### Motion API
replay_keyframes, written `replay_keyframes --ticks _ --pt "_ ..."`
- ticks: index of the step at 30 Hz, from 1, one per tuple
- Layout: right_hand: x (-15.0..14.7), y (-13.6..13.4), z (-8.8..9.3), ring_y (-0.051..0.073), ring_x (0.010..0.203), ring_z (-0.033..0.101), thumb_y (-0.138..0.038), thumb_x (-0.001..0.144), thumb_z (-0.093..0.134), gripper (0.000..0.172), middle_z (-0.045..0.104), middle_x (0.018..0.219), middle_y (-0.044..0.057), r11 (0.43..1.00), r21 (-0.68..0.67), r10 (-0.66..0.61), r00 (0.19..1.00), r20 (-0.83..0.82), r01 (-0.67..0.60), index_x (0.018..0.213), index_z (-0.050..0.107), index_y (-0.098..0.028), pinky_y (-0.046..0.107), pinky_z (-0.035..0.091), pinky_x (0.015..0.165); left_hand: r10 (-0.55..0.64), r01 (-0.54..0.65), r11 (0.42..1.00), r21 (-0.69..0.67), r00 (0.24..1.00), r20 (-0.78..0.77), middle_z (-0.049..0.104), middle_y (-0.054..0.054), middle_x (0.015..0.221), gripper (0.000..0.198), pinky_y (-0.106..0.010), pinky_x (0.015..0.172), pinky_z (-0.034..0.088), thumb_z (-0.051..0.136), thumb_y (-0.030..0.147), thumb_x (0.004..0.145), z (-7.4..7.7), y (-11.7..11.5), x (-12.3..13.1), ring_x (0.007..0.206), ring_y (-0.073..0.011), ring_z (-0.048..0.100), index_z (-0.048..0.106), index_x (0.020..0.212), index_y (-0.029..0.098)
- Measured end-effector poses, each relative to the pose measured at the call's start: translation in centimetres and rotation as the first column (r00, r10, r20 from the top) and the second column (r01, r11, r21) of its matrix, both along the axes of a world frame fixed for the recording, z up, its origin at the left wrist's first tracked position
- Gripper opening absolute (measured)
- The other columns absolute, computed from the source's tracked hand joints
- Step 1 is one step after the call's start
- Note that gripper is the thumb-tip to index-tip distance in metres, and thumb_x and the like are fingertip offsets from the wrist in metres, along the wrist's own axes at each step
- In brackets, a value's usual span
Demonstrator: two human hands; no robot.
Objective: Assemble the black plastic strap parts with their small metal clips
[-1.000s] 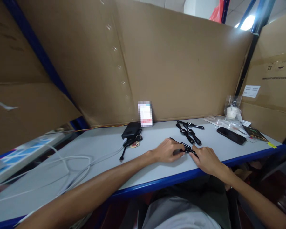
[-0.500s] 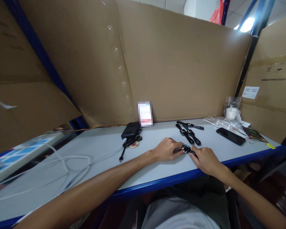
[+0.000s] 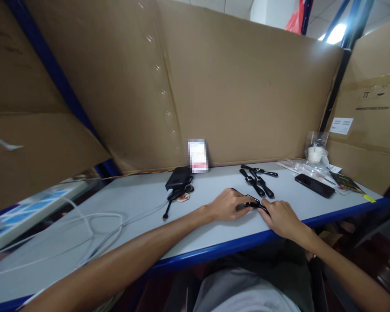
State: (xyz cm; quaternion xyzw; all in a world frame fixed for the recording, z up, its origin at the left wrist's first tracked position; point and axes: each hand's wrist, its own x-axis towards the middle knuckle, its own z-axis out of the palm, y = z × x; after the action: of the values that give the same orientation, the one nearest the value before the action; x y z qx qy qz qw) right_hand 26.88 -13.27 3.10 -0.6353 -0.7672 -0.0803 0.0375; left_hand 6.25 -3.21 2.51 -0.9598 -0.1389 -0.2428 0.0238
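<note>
A black spokeshave (image 3: 257, 202) with a metal middle lies between my hands, just above the table near its front edge. My left hand (image 3: 229, 205) is closed around its left handle, the fingers reaching to its middle part. Its right handle is gripped by my right hand (image 3: 282, 216), with the thumb and fingers pressed on it. Parts of both handles are hidden by my fingers. Behind my hands lie two more black spokeshaves, a left one (image 3: 251, 182) and a right one (image 3: 262, 184), side by side. A third spokeshave (image 3: 260, 170) rests crosswise farther back.
A black phone (image 3: 314, 186) lies on the right, by plastic bags and a wrapped white cup (image 3: 315, 154). At the left are a black power bank (image 3: 178, 177), white cables (image 3: 120, 221) and a power strip (image 3: 35, 208). Cardboard (image 3: 247, 99) walls the table (image 3: 143, 190).
The fingertips of my left hand have moved slightly to the right over the spokeshave's middle, and the tool has tilted a little. My right hand stays in place.
</note>
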Motion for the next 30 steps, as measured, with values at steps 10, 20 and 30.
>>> replay_keyframes --ticks 10,20,30 --pt "-0.06 0.00 -0.04 0.030 0.092 0.073 -0.037 0.106 0.039 0.034 0.077 0.096 0.013 1.000 0.009 -0.003 1.000 -0.005 0.003 0.122 0.062 -0.018 0.033 0.045 0.075 0.217 -0.220 0.975 -0.010 0.969 -0.114 0.068 -0.004 0.071 0.023 -0.028 0.060 0.036 0.054 0.039 0.097 0.08 0.04 0.34 0.064 -0.0197 0.063 0.065 0.093 0.020" --pt "-0.19 -0.19 -0.02 0.033 0.089 0.073 -0.036 0.105 0.039 0.032 0.076 0.095 0.014 0.995 0.033 -0.090 0.996 -0.001 0.090 0.119 0.061 -0.017 0.034 0.045 0.072 0.289 -0.274 0.922 -0.275 0.957 0.016 0.061 0.002 0.069 0.010 -0.025 0.057 0.033 0.047 0.014 0.093 0.13 0.65 0.23 0.056 -0.0144 0.051 0.054 0.093 0.020" --pt "-0.42 -0.57 -0.52 0.024 0.086 0.074 -0.019 0.106 0.034 0.028 0.075 0.103 0.010 0.994 0.112 -0.022 0.999 0.037 0.018 0.125 0.054 -0.018 0.029 0.043 0.065 0.526 -0.538 0.842 -0.036 0.835 -0.162 0.061 -0.012 0.110 0.021 -0.036 0.075 0.052 0.050 0.011 0.086 0.41 0.65 0.07 0.102 -0.0271 0.060 0.061 0.102 0.019"
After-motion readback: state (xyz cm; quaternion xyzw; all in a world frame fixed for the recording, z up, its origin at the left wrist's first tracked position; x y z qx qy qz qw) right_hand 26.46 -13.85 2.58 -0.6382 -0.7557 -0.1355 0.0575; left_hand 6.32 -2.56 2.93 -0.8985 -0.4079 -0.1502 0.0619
